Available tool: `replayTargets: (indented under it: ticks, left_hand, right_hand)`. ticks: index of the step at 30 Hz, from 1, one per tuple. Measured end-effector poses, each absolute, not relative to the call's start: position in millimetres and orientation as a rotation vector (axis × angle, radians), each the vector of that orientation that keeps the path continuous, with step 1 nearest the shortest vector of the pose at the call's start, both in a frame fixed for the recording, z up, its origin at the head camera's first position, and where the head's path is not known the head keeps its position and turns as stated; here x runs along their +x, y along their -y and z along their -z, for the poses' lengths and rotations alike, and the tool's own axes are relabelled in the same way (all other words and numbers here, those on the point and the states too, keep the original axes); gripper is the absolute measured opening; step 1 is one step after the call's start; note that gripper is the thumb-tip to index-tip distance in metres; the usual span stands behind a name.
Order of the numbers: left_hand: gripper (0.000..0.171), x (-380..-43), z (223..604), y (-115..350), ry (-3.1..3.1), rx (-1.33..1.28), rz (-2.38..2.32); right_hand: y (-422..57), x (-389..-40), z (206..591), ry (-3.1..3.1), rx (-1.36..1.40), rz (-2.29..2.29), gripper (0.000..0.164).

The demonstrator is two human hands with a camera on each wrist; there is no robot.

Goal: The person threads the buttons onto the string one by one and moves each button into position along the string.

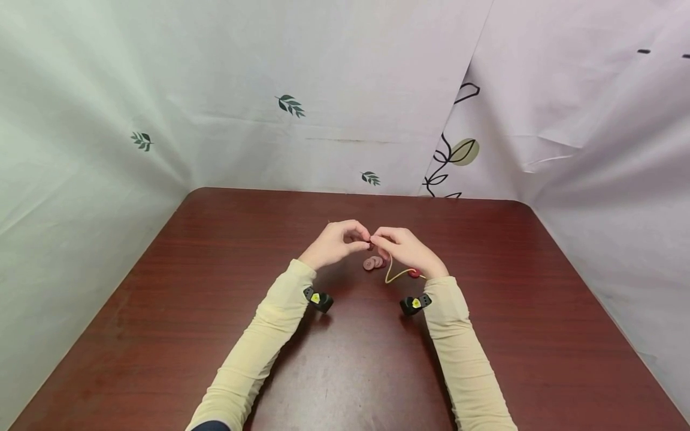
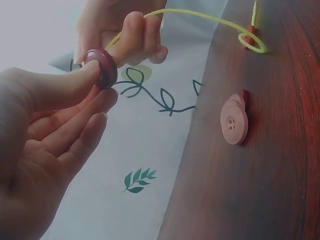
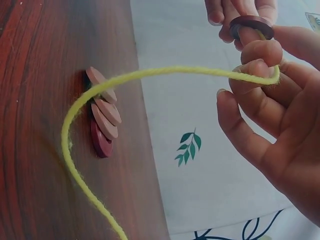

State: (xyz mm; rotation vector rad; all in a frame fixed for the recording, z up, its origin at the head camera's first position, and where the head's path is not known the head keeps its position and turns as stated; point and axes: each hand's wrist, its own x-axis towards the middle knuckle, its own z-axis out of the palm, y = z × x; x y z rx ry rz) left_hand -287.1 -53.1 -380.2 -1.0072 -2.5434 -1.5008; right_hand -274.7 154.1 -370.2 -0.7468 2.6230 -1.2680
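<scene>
My left hand (image 1: 335, 245) pinches a dark red button (image 2: 104, 69) between thumb and fingers, above the table. My right hand (image 1: 408, 249) meets it from the other side, its fingertips pinching a yellow string (image 3: 68, 145) close against the button. In the right wrist view the string runs up to the button's face; whether it passes through a hole is hidden by the fingers. From the right hand the string hangs in a loop down to a red button (image 1: 414, 273) near the right wrist. Below the hands lies a small overlapping row of pink buttons (image 2: 234, 122) with a dark red one (image 3: 101, 142).
The reddish-brown wooden table (image 1: 226, 239) has rounded far corners. Behind and beside it hangs white cloth (image 1: 232, 72) printed with leaves. A small black camera sits at each wrist, the left camera (image 1: 321, 301) and the right camera (image 1: 411, 305), over yellow sleeves.
</scene>
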Motion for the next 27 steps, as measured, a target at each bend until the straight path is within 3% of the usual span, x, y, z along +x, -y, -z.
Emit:
replayTargets:
  ticks: [14, 27]
  left_hand:
    - [0.008, -288.3, 382.8, 51.5, 2.540, -1.001, 1.406]
    - [0.007, -286.4, 383.7, 48.3, 2.596, -0.899, 1.384]
  right_hand:
    - [-151.8, -275.0, 371.1, -2.618, -0.810, 1.308, 0.014]
    - [-154.4, -277.7, 375.6, -2.533, -0.897, 1.440, 0.036]
